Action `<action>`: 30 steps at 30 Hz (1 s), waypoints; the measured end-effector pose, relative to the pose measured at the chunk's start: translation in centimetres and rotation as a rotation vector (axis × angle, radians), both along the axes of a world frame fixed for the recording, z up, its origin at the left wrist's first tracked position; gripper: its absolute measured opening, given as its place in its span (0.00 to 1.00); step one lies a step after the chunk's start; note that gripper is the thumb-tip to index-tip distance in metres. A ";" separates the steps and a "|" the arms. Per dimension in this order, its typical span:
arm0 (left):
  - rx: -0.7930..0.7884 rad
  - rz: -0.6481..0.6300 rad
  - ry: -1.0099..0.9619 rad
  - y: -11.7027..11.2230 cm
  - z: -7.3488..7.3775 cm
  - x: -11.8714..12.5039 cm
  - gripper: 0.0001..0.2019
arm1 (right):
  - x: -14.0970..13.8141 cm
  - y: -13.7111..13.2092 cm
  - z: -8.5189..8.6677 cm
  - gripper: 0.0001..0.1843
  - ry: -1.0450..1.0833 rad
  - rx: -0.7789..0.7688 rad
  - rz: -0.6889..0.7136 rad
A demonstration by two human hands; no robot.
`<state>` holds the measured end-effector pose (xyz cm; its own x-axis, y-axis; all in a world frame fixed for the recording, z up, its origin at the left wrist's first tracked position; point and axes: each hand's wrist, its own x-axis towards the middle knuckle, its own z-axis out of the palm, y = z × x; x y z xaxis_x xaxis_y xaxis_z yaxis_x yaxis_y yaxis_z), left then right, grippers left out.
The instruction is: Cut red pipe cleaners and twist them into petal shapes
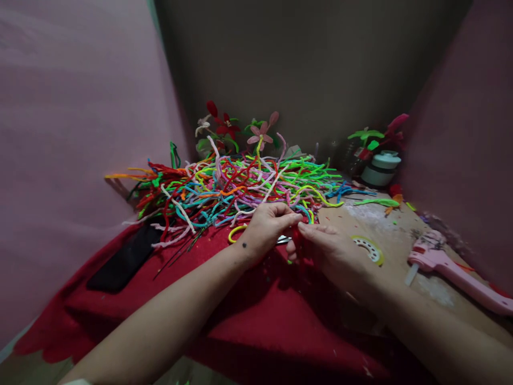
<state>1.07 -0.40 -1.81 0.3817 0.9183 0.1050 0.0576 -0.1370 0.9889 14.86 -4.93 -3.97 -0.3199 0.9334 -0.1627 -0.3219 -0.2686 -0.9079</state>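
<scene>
Yellow ring (374, 249) (dark-marked) near right hand (332, 248)

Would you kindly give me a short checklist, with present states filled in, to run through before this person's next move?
1. Hands brought together: ok; the fingertips of the left hand and right hand are close together above the red cloth.
2. Grip on a piece: cannot tell; what lies between the fingertips is too dark to make out.
3. Scissors fully in sight: not ok; the left hand hides part of them.
4. Glue gun apart from the fingers: ok; it lies off to the right.
5. Glue gun switched off: cannot tell; nothing visible settles it.
6. Phone apart from both hands: ok; it lies over to the left.
</scene>
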 end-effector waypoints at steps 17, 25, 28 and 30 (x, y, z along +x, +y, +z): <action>-0.198 -0.289 -0.009 -0.6 -1.0 0.7 0.13 | 0.4 0.7 1.3 0.07 0.162 0.059 -0.345; -0.182 -0.198 0.122 -1.3 -0.3 1.2 0.09 | 0.5 1.2 1.1 0.08 0.215 0.064 -0.412; -0.099 -0.184 0.197 -1.3 -0.3 1.3 0.09 | 0.6 1.3 1.0 0.08 0.207 0.064 -0.418; -0.081 -0.172 0.185 -1.4 -0.4 1.3 0.08 | 0.7 1.3 0.8 0.07 0.204 0.036 -0.418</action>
